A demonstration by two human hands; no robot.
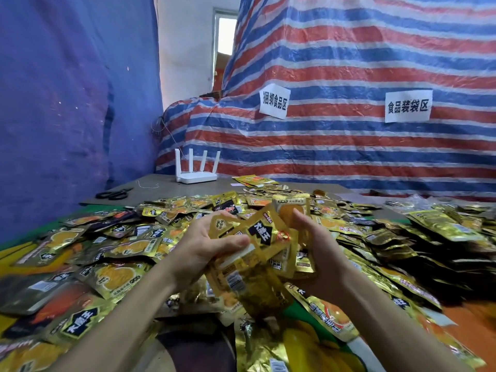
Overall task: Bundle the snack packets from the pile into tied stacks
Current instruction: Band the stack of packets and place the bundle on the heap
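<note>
Packets [264, 233] in left hand [212, 247], right hand [320, 245]

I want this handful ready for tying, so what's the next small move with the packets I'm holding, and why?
Probably square them up first. The packets gripped between the left hand and the right hand are fanned at different angles, not an even stack. Tapping their edges level would likely make tying easier. The scissors lie far off at the table's back left.

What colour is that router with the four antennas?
The router is white, clearest in the head view.
</note>
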